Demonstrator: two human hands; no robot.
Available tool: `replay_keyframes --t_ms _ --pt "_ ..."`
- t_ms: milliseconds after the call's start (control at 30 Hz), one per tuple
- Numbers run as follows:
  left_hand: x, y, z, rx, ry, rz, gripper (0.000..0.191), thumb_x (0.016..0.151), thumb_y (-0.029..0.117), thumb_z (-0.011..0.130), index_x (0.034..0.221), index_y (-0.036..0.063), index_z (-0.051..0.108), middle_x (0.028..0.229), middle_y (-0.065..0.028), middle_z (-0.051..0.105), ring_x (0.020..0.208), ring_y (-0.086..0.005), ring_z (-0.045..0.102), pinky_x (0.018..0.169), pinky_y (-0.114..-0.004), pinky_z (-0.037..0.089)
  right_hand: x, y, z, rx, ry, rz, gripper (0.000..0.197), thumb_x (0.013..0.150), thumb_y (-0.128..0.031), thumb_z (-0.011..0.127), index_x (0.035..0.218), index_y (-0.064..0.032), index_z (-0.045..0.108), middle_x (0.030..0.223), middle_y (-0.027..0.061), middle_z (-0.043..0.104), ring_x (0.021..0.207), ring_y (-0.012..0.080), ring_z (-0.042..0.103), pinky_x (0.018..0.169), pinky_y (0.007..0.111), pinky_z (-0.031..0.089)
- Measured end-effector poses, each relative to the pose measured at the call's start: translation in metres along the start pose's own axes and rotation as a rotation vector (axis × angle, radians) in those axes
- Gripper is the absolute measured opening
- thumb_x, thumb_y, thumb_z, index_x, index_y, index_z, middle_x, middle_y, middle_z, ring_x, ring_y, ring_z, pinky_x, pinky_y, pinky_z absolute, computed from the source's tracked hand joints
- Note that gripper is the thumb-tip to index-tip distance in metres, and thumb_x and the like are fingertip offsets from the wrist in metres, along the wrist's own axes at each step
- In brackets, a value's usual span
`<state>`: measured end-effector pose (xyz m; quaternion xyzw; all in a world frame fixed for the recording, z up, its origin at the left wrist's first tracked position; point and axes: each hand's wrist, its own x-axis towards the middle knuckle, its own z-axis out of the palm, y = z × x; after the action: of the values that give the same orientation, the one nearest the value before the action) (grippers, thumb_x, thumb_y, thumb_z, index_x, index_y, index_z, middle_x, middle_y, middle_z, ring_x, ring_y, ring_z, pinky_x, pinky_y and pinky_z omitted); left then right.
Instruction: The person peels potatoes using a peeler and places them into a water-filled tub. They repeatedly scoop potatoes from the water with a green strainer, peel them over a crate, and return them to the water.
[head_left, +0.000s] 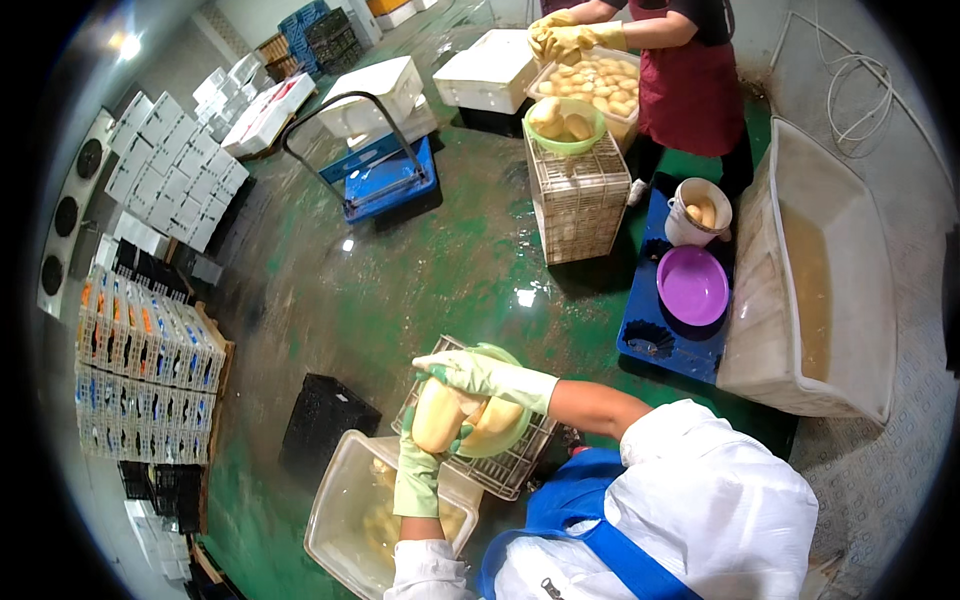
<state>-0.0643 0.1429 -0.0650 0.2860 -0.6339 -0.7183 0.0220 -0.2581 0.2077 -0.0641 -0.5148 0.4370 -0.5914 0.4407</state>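
A large pale-yellow peeled potato (435, 420) is between my gloved hands. My left hand (420, 465), in a light green rubber glove, grips it from below with fingers spread around its sides. Against its upper end lies my right hand (469, 375), gloved alike, its fingers bent over the top; whether it also holds a tool is hidden. Just behind, more potatoes (498, 421) rest in a light green bowl (521, 436). This bowl stands on a slatted plastic crate (506, 480). Below my left forearm, a whitish tub (330, 517) contains potatoes (382, 529) in liquid.
A black crate (330, 420) stands left of the tub. To the right are a purple basin (692, 285) and white bucket (694, 217) on a blue pallet (637, 300), beside a deep tub (765, 322). Ahead, a gloved co-worker (686, 97) handles potatoes; a blue trolley (390, 180) stands farther left.
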Motion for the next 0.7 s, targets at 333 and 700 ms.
replay_keyframes --t_ms 333,700 --pt "-0.012 -0.017 0.003 -1.034 -0.066 -0.183 0.088 0.077 0.044 0.073 0.142 0.0018 0.032 0.135 -0.018 0.047 0.118 -0.0385 0.051 0.089 -0.055 0.048 0.023 0.056 -0.008 0.391 0.162 0.435 0.048 0.089 -0.008 0.053 0.137 -0.0016 0.045 0.124 0.0112 0.057 0.11 0.0191 0.056 0.096 0.032 0.045" --pt "-0.022 0.039 0.029 -0.198 0.233 0.23 0.11 0.059 0.034 0.086 0.146 0.0046 0.025 0.141 -0.0129 0.039 0.13 -0.0235 0.04 0.106 -0.036 0.035 0.019 0.001 -0.022 0.558 -0.018 0.326 0.067 0.093 -0.036 0.058 0.148 -0.012 0.027 0.124 0.0075 0.051 0.109 0.0163 0.053 0.09 0.032 0.046"
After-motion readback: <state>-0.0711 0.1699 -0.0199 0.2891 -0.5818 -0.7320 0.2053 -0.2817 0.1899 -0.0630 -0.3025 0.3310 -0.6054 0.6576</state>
